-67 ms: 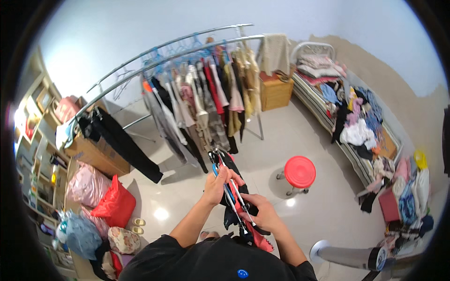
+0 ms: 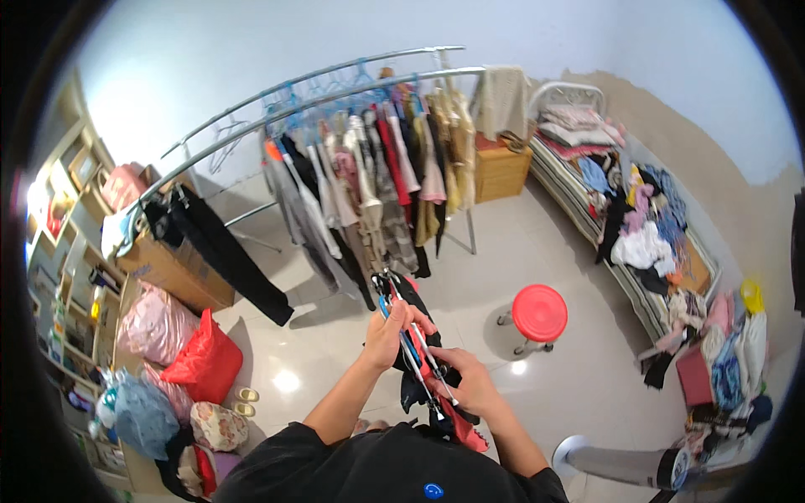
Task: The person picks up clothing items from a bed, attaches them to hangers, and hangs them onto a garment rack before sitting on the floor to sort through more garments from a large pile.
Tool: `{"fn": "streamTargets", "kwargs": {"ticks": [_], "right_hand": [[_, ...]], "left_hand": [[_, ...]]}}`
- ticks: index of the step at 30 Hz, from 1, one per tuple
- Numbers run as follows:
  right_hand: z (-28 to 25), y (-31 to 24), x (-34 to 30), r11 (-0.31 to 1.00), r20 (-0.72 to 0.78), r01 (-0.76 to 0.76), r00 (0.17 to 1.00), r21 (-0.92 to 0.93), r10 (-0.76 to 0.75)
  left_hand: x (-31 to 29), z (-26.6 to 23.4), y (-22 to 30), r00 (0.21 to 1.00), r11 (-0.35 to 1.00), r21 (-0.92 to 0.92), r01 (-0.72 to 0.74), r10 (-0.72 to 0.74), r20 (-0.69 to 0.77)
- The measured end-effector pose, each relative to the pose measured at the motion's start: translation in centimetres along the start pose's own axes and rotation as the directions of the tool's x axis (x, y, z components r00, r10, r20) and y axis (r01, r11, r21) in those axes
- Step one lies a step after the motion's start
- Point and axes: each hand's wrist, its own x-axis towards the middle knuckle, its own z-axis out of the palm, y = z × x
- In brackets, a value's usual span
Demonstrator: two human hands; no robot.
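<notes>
2 bare hands meet over a cluster of clothes hangers – blue plastic and thin metal ones [image 2: 411,348] – held in front of the person's chest, with a dark garment with red parts [image 2: 436,402] hanging from them. The left hand [image 2: 392,334] is clenched around the upper end of the hangers, just below their hooks. The right hand [image 2: 470,381] grips the lower part of the same bundle, fingers wrapped over the hangers and cloth. Beyond the hands stands a long curved metal clothes rail [image 2: 335,96] crowded with hanging shirts and dresses. A round red stool [image 2: 539,313] sits on the pale tiled floor [image 2: 537,251] to the right, near a bed piled with loose clothes [image 2: 646,218]. To the left lie a red bag [image 2: 204,362] and a pink one [image 2: 153,323] – both beside a cardboard box [image 2: 172,272].
</notes>
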Motion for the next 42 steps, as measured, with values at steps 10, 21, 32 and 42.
{"fn": "streamTargets", "kwargs": {"ticks": [10,21,32,42], "right_hand": [[19.9,-6.7,10.3,0.982,-0.032,0.105,0.994,0.154,-0.102],[27.9,-8.5,27.9,0.883,-0.134,0.047,0.991,0.468,0.018],[34.1,-9.9,54.8,0.776,-0.191,0.332,0.943,0.536,-0.272],[46.4,-12.3,70.7,0.800,-0.161,0.422,0.906,0.427,-0.392]], "left_hand": [[-8.7,-21.9,7.3,0.961,0.993,-0.009,-0.117,0.111,-0.253],[-9.0,-39.6,11.7,0.814,0.963,0.100,-0.252,0.267,-0.516],[-0.1,-47.8,13.9,0.745,0.925,0.321,-0.202,0.358,-0.563],[5.4,-54.0,11.7,0.740,0.942,0.299,-0.155,0.311,-0.597]]}}
